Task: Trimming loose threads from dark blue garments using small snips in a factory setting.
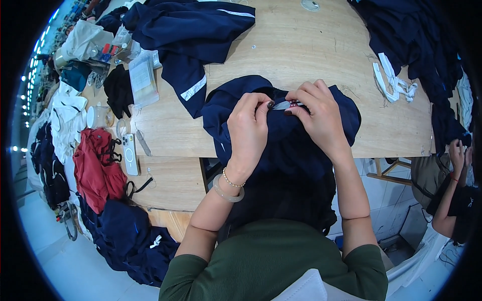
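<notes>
Garment [283,131] bunched beneath both hands, small pointed tool in the right

The navy garment lies directly under the hands, on the near edge of the counter [301,42]. Its folds spread outward past both wrists, and dark cloth runs down between the forearms toward the lap. The left hand [248,125] pinches the fabric between thumb and fingertips. Just beside it, the right hand [319,113] grips the small pointed tool [282,106], its pale, metal-looking end directed at the left fingertips; a red part shows by the right thumb.

Beyond the left hand, touching or nearly touching the garment, lies a second navy piece [191,30] with white stripes. Farther left of that hand are a clear sleeve of papers [143,80], a black cloth [119,91], a slim grey implement [143,143], a phone [130,154] and a red cloth [98,168]. Beyond the right hand, well apart, white strips [394,86] lie near more navy fabric [406,45]. Far to its right, a co-worker's hand [457,156] is raised beside that fabric.
</notes>
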Available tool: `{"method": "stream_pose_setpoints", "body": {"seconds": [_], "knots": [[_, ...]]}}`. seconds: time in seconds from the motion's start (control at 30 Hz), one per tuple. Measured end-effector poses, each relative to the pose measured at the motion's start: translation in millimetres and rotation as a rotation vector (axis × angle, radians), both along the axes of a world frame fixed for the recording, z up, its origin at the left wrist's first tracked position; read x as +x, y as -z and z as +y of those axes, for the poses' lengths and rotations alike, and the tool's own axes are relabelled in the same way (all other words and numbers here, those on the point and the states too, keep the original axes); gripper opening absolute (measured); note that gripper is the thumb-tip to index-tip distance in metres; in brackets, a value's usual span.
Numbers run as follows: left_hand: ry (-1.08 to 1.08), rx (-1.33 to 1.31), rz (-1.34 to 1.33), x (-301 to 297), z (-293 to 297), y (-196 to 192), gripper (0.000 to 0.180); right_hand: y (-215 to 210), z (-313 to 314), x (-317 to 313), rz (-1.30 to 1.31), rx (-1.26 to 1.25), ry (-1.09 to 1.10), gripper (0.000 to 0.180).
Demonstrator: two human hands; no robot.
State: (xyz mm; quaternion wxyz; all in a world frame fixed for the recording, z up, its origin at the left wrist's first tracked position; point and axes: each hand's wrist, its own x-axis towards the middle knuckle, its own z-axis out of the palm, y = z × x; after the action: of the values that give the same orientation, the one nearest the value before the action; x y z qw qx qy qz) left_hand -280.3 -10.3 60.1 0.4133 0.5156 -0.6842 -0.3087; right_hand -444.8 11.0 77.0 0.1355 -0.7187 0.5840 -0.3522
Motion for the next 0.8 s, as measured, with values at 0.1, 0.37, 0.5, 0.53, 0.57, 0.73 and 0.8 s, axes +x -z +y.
{"method": "stream_pose_setpoints", "body": {"seconds": [0.1, 0.37, 0.5, 0.53, 0.57, 0.73, 0.8], "knots": [[0.004, 0.013, 0.004, 0.4, -0.6, 0.1, 0.002, 0.1, -2.2, -0.4, 0.017, 0.008, -0.016, 0.017], [0.011, 0.027, 0.022, 1.7, -1.4, -0.1, 0.001, -1.7, -3.1, -4.7, -0.009, 0.01, 0.015, 0.017], [0.008, 0.055, 0.035, 1.4, -1.1, -0.8, 0.002, 0.9, -5.5, -2.4, -0.02, 0.01, 0.002, 0.017], [0.012, 0.046, 0.036, 1.5, -1.3, -0.6, 0.002, 1.9, -6.1, -2.1, -0.02, 0.016, -0.007, 0.017], [0.012, 0.045, 0.036, 1.7, -1.5, 0.0, 0.002, 2.5, -6.5, -2.1, -0.02, 0.021, -0.016, 0.017], [-0.011, 0.249, 0.234, 4.9, -4.8, 0.2, 0.004, 1.1, -8.3, -7.6, -0.107, 0.091, 0.013, 0.017], [-0.01, 0.269, 0.261, 7.9, -7.2, 1.6, 0.008, 3.3, -8.5, -11.6, -0.15, 0.137, 0.047, 0.016]]}}
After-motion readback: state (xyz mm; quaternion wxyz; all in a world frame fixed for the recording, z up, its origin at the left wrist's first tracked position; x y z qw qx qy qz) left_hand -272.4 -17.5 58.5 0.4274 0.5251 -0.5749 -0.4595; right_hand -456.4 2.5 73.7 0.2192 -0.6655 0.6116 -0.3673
